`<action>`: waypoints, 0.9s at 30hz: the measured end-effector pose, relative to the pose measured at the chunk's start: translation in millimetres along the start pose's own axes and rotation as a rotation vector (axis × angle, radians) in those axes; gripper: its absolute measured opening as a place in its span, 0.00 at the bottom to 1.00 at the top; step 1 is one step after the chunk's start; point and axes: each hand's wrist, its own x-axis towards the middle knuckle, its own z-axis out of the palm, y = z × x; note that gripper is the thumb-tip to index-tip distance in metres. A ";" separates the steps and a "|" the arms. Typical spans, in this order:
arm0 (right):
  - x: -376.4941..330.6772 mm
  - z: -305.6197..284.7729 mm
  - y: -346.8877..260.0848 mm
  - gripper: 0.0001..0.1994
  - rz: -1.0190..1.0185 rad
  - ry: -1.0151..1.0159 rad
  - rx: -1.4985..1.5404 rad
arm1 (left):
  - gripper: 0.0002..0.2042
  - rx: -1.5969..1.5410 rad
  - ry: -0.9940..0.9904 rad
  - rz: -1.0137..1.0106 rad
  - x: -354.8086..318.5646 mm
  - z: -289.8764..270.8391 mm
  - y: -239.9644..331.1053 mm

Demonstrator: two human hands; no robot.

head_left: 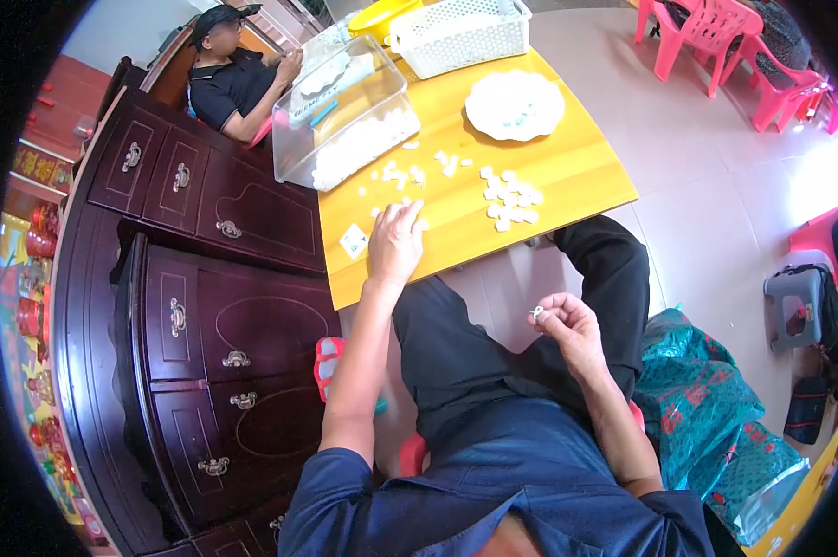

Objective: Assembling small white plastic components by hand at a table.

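Observation:
My left hand point(396, 243) rests on the yellow wooden table point(567, 158), its fingers reaching out and slightly apart among small white pieces point(396, 174). Whether a fingertip touches one is hard to see. Above my lap, my right hand point(572, 330) pinches a small whitish piece point(536, 313) between thumb and fingers. Flat white pieces point(507, 199) lie grouped toward the table's right edge. A small white square with a dark print point(354, 241) lies left of my left hand. White pieces fill the bottom of a clear plastic bin point(294, 153).
A white scalloped plate point(479, 116) holds bluish-white bits. Behind it stand a white perforated basket point(461, 46) and yellow basin point(377, 19). Another person point(238, 84) sits beyond the bin. Dark cabinets point(270, 213) line the left; a green patterned bag point(707, 399) lies right.

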 end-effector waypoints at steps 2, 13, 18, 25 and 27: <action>-0.6 1.6 -1.6 0.04 0.008 -0.014 0.000 | 0.12 -0.035 -0.090 0.021 1.9 0.9 -6.5; -3.8 -1.7 -2.8 0.03 0.002 -0.018 0.011 | 0.03 -0.212 -0.216 -0.070 -10.3 -8.6 8.7; -3.7 -2.7 -0.4 0.04 0.036 -0.006 0.030 | 0.04 -0.981 -0.202 -0.352 -38.6 -13.8 59.6; -2.7 1.8 2.9 0.05 0.053 0.002 0.017 | 0.10 -1.260 -0.406 -0.428 -77.5 -3.9 109.0; -1.9 1.2 3.2 0.05 0.039 -0.010 0.021 | 0.10 -1.266 -0.436 -0.387 -83.3 0.4 116.4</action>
